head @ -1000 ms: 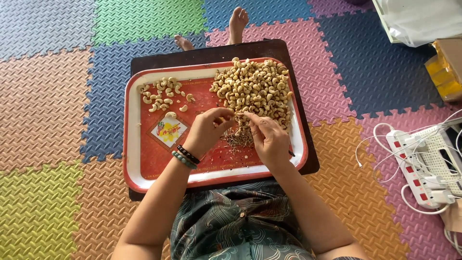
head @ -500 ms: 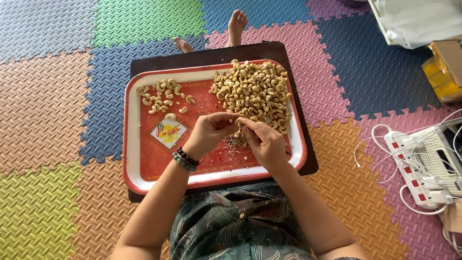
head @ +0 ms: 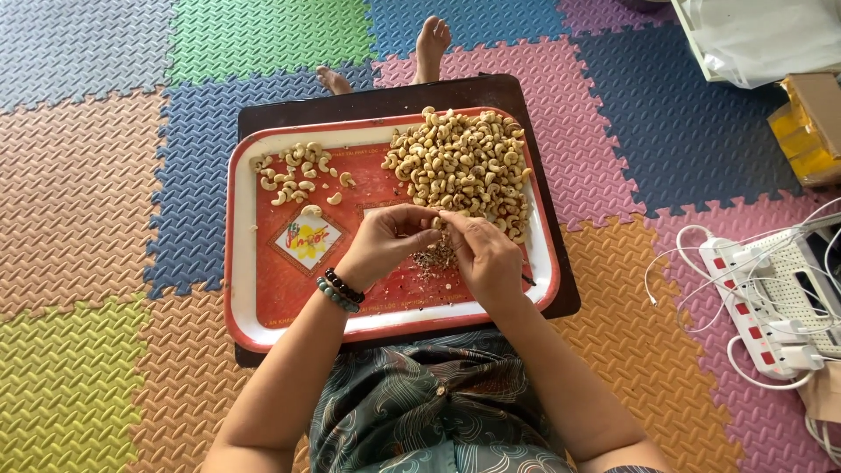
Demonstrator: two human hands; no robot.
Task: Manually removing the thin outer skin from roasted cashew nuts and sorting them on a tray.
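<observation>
Under you the floor is a patchwork of coloured foam mats, and on it in front of your lap sits a dark board carrying a red tray with a white rim. The big heap of unpeeled cashews fills the tray's far right corner, a smaller scatter of peeled cashews lies by the far left corner, and a little pile of skin flakes sits near the middle, just below your fingers. Your left hand and right hand meet fingertip to fingertip over that pile, both pinched nearly closed; they seem to grip one cashew between them, though the nut itself is too hidden to make out. The heap reaches right up to the tray's far and right rims, so a nudge from your right wrist could likely send nuts over the edge onto the mats. Squeeze too hard and the kernel may snap, and flakes could drift into the peeled nuts. A white power strip with tangled cables lies well apart, off to the right
</observation>
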